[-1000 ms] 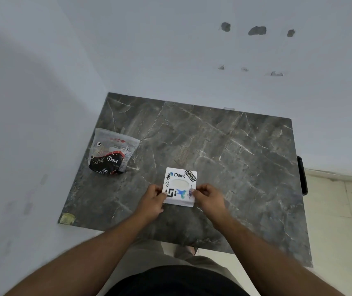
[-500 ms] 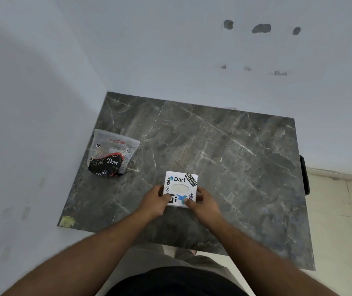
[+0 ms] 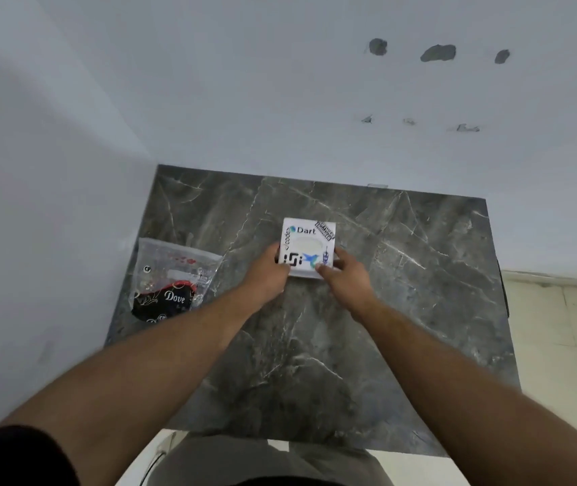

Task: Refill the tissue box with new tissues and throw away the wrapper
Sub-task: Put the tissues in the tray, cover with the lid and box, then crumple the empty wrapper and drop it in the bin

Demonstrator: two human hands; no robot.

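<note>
A small white square tissue box (image 3: 310, 242) covered in stickers, with an oval opening on top, sits on the dark marble table (image 3: 402, 275). My left hand (image 3: 266, 275) grips its near left side and my right hand (image 3: 345, 275) grips its near right corner. To the left lies a clear plastic wrapper (image 3: 171, 278) with a black and red "Dove" pack inside it, apart from both hands.
The table stands in a corner, with pale walls on the left and behind it. A tiled floor (image 3: 560, 345) shows to the right. My lap is below the table's near edge.
Both hands have pushed the tissue box away from me, toward the middle of the table. The wrapper has not moved.
</note>
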